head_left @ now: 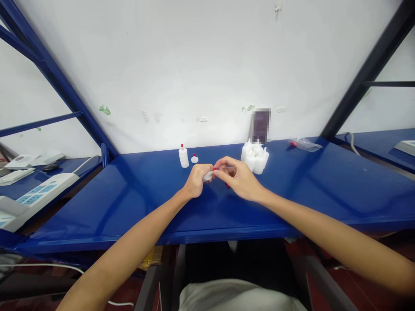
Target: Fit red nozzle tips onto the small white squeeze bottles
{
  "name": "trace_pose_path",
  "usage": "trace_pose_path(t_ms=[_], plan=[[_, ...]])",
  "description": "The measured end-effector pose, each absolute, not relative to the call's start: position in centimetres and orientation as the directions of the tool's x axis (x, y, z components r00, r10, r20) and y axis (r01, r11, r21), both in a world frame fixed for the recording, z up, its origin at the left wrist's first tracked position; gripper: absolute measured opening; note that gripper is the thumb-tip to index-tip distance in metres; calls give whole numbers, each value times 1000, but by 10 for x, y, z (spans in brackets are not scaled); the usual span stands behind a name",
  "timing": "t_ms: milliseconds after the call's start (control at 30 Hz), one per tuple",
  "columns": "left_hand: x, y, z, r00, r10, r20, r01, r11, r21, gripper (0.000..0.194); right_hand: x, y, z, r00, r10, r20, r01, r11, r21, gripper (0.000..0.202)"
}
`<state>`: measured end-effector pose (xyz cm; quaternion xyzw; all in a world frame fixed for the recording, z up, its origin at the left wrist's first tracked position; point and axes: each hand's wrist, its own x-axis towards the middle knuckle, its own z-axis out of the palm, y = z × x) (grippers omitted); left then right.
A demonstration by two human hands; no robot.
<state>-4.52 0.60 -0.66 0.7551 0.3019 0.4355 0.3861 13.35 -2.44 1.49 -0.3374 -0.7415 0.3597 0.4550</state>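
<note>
My left hand (196,179) is closed around a white plastic nozzle piece (208,176), its tip pointing right. Most of it is hidden by the fingers, so I cannot tell whether a bottle is attached. At that tip, the thumb and forefinger of my right hand (238,178) pinch a small red cap (214,169). Another red piece (227,185) shows below my right fingers, partly covered. Beyond my left hand, a white squeeze bottle (183,157) with a red tip stands upright, beside a white nozzle lid (194,159) with its own red tip.
Several white bottles with nozzles (254,157) stand clustered behind my right hand on the blue table (129,203). A clear plastic bag (306,144) with something red lies at the back right. A blurred dark panel (261,125) leans at the wall. Power strips (39,196) lie left.
</note>
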Motion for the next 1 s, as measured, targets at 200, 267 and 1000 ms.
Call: trace_pose_path(t_ms=[200, 267, 1000], plan=[[-42, 2, -6, 458, 791, 405, 48, -477, 878, 48, 125, -24, 4, -422, 783, 457, 81, 535, -841, 18], [-42, 1, -4, 481, 787, 386, 30, -454, 890, 48, 124, -26, 2, -426, 778, 461, 66, 535, -842, 16], [-59, 8, -9, 445, 762, 470, 39, -541, 840, 51, 116, -13, 14, -573, 528, 626, 299, 846, -440, 7]])
